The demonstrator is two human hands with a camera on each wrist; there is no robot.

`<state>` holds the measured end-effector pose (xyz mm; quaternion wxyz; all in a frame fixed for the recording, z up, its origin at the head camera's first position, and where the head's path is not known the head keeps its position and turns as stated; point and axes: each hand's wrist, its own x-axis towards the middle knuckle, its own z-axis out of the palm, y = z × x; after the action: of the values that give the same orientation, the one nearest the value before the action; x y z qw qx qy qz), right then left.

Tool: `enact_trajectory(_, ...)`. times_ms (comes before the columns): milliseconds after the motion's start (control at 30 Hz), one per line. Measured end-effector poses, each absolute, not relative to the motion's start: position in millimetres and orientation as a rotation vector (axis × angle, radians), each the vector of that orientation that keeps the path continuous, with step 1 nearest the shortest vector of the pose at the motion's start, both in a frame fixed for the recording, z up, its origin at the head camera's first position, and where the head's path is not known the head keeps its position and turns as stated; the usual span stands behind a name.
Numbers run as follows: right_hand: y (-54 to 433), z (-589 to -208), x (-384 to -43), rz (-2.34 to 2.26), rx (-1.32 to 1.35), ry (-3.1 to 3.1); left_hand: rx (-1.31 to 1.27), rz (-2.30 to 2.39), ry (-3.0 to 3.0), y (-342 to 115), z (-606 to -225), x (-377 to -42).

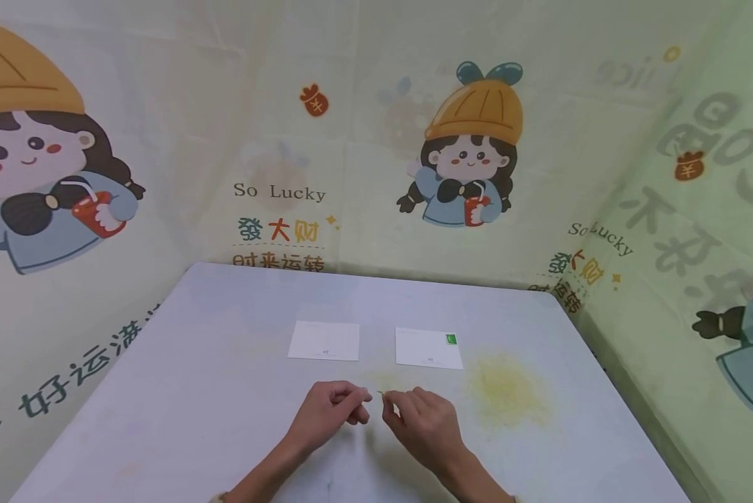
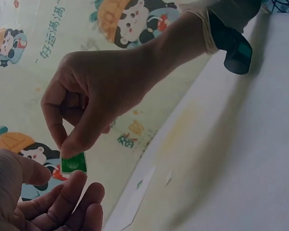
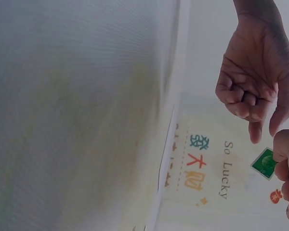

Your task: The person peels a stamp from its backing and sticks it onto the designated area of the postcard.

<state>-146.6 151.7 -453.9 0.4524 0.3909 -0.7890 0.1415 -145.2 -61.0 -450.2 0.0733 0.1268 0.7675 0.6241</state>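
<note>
Between the thumb and fingers of my right hand (image 1: 423,422) is a small green stamp (image 3: 264,164) with a white border, pinched by one edge. In the head view it shows only as a thin sliver. My left hand (image 1: 330,413) is just to the left, fingers loosely bent and thumb apart from the index finger, with nothing held. In the left wrist view its fingertips are right by the stamp's lower edge. Beyond the hands lie two white envelopes: a plain left one (image 1: 323,341) and a right one (image 1: 422,348) bearing a green stamp (image 1: 451,339) in its upper right corner.
The white table (image 1: 181,391) carries a yellowish stain (image 1: 508,390) to the right. A small pale slip (image 2: 169,178) lies near the envelope in the left wrist view. Printed cloth walls (image 1: 364,161) stand behind the table and at both sides.
</note>
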Motion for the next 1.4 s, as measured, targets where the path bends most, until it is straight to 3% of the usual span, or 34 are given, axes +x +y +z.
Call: enact_trajectory(1400, 141.7, -461.8, -142.2, 0.291, 1.05, -1.909, 0.365, 1.926, 2.237, -58.0, -451.6, -147.3)
